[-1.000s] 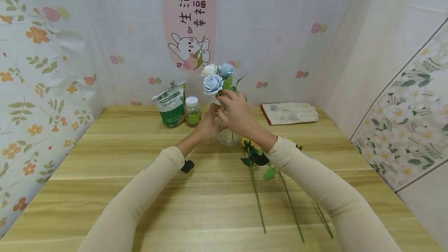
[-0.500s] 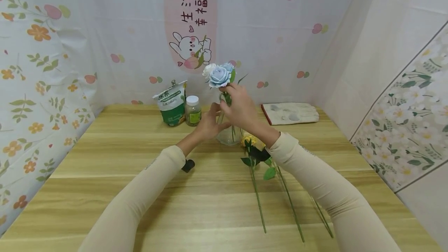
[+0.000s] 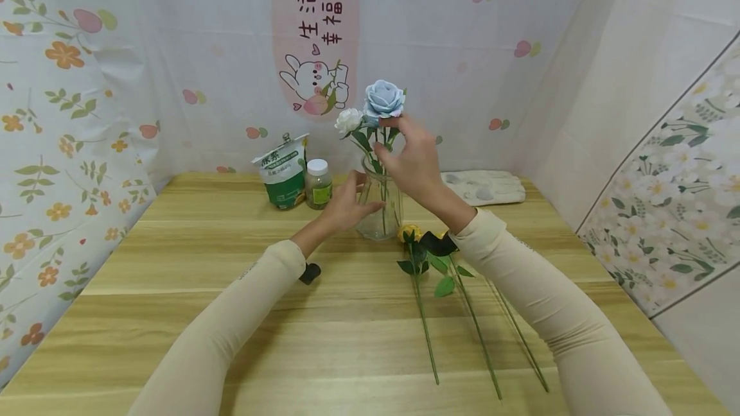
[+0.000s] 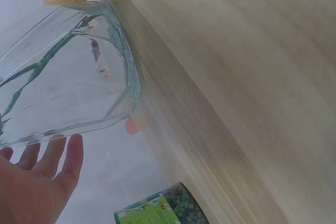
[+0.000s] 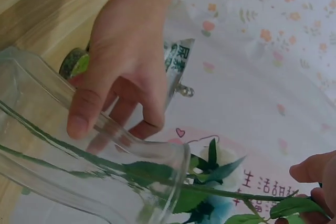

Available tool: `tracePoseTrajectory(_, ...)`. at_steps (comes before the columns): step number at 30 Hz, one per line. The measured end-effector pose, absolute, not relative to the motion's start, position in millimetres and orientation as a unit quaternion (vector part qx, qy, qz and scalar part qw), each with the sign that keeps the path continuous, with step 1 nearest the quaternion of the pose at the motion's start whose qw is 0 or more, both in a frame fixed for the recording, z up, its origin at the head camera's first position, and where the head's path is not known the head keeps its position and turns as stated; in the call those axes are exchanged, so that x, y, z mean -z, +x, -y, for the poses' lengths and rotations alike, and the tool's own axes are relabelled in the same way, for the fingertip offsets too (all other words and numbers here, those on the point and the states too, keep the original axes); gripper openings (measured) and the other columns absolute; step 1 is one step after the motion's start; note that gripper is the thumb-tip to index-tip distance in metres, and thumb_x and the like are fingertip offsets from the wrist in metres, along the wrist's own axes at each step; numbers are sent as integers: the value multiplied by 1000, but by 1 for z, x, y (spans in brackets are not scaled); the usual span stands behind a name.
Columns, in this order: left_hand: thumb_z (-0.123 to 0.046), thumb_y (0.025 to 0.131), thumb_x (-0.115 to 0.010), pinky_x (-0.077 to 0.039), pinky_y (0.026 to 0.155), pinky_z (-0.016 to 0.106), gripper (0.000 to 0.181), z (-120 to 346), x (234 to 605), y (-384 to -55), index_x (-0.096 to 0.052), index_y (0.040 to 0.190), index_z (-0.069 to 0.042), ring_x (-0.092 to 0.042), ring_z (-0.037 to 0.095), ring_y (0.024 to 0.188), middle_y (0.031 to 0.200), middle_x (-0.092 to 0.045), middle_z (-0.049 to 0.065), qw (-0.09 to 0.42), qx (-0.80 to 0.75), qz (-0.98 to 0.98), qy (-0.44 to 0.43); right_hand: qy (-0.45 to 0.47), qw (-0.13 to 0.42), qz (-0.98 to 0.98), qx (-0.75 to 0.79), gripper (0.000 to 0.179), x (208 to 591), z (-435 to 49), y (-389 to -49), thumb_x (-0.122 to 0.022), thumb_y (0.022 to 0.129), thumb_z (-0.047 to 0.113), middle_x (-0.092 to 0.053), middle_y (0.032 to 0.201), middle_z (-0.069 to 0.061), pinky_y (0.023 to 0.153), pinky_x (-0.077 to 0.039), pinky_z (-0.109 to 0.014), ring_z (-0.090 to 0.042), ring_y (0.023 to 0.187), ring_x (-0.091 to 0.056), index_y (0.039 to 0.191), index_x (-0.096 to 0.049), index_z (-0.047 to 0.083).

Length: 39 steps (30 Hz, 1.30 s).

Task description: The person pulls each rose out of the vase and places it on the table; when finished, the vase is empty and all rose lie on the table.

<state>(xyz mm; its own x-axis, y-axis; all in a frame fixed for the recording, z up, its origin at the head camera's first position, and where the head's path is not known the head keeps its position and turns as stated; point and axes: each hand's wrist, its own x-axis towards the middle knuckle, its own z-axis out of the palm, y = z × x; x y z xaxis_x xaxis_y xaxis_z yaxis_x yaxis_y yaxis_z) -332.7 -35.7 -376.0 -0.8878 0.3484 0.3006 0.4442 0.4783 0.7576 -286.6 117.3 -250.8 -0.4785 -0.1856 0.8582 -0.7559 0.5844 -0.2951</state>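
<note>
In the head view a clear glass vase [image 3: 394,207] stands upright with green stems inside. My left hand [image 3: 343,205] holds its left side, and the right wrist view shows the thumb [image 5: 84,111] on the near side with the fingers bent behind. My right hand [image 3: 417,159] pinches a light blue rose [image 3: 384,99] just under its bloom, above the vase mouth. The stem of this rose [image 5: 239,192] passes through the mouth into the vase. A white rose [image 3: 349,121] leans left over the rim, and another blue bloom [image 3: 370,122] is mostly hidden.
Yellow roses [image 3: 409,233] with long stems [image 3: 424,323] lie right of the vase, partly under my right sleeve. Behind left stand a green-and-white pouch [image 3: 284,178] and a white-capped jar [image 3: 319,186]. A work glove [image 3: 485,186] lies back right. Something black [image 3: 310,273] shows beside my left sleeve.
My right hand has moved up and to the right, carrying the blue rose higher and away from the white one. The left hand stays at the vase, which now shows more fully.
</note>
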Motion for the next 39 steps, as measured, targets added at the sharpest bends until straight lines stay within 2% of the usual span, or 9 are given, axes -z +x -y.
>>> tracePoseTrajectory(4,-41,88,-75,-45,104,48,68,36,377,-333,-38,134,-6,-51,32,131,146,-46,17,56,448,861,-236,305,433,769,-359,28,244,-121,-288,-76,82,-4,-70,107,-19,80,-51,-40,-32,95,-66,107,-65,-8)
tracePoseTrajectory(9,-40,89,-74,-46,103,48,68,37,378,-332,-38,135,-6,-51,32,131,146,-46,17,61,445,860,-240,289,462,746,-382,26,234,-128,-288,-77,83,0,-72,104,-15,69,-48,-34,-28,89,-69,105,-66,-6)
tracePoseTrajectory(13,-39,90,-73,-47,102,48,67,36,378,-333,-38,136,-6,-51,33,131,146,-46,18,64,444,860,-245,269,460,718,-447,26,224,-134,-284,-77,82,-1,-72,103,-14,65,-48,-27,-26,87,-69,105,-67,-6)
tracePoseTrajectory(17,-37,91,-74,-47,102,48,66,36,377,-333,-37,137,-6,-50,33,132,146,-46,18,64,447,857,-247,256,457,692,-497,27,213,-140,-277,-76,80,-6,-71,104,-13,64,-48,-21,-16,84,-68,106,-67,-7)
tracePoseTrajectory(21,-35,91,-74,-45,103,49,66,35,376,-331,-36,138,-7,-49,33,132,147,-45,18,58,447,859,-242,256,438,665,-548,29,206,-147,-272,-74,80,-10,-69,99,-8,61,-52,-20,-9,70,-66,107,-64,-8)
tracePoseTrajectory(24,-35,91,-73,-45,104,50,67,34,376,-331,-36,139,-7,-49,33,133,148,-44,18,55,450,859,-237,269,427,638,-582,30,200,-152,-269,-71,80,-14,-67,94,-3,65,-55,-22,-12,68,-66,109,-63,-7)
tracePoseTrajectory(26,-35,91,-74,-44,104,50,67,34,377,-331,-36,138,-6,-48,33,133,148,-44,18,53,453,859,-235,279,426,619,-599,32,196,-155,-266,-71,80,-16,-67,93,-1,73,-56,-24,-16,75,-68,109,-64,-6)
tracePoseTrajectory(29,-36,91,-73,-44,104,50,67,35,378,-331,-36,138,-6,-49,33,133,148,-44,18,53,450,860,-234,289,425,590,-623,31,191,-159,-262,-73,78,-16,-69,93,-3,75,-56,-25,-20,77,-69,107,-66,-5)
tracePoseTrajectory(39,-38,91,-72,-43,105,51,67,35,377,-330,-36,137,-6,-49,33,133,148,-44,18,54,449,861,-233,294,447,524,-663,28,174,-178,-247,-76,72,-19,-71,96,-17,61,-52,-23,-22,64,-66,94,-68,-4)
